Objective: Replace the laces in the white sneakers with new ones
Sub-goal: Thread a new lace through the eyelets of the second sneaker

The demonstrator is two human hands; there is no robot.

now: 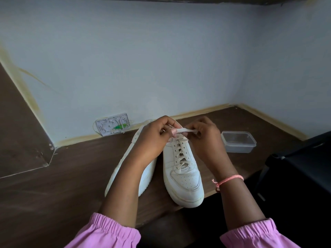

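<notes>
brown table point(71, 176) | two sneakers point(182, 174) | one container point(239, 141) | both hands point(180, 135) pinching one lace point(185, 130)

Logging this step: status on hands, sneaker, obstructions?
Left hand and right hand both pinching lace. Right sneaker upright, laced. Nothing in the way.

no readable text, labels, brands or numbers anywhere

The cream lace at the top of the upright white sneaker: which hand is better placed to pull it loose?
Probably the right hand: it pinches the flat cream lace end stretched between both hands, with open tabletop on its side. The left hand grips nearer the upright white sneaker, suited to steadying.
</notes>
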